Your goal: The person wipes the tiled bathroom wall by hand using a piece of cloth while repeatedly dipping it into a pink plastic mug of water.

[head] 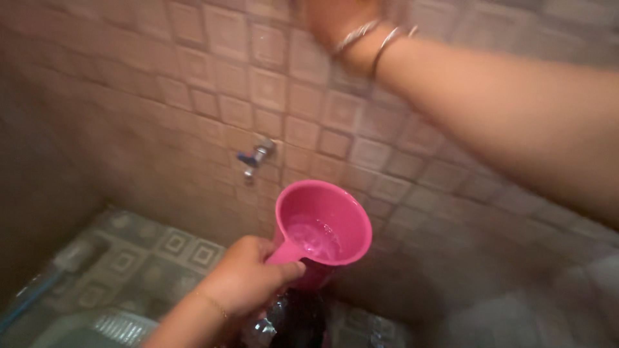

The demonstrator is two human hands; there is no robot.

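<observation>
My left hand [248, 274] grips the handle of a pink plastic mug [325, 225] with a little water in the bottom, held upright in front of a tiled wall. My right hand [338, 22] is raised to the top edge of the view against the wall, with metal bangles on the wrist. Most of that hand is cut off, so its fingers cannot be made out. The right forearm stretches across the upper right.
A small metal tap [255, 158] with a blue handle sticks out of the beige tiled wall [193, 77] above and left of the mug. Patterned floor tiles [148, 258] lie below left. A dark shiny object [300, 322] sits under the mug.
</observation>
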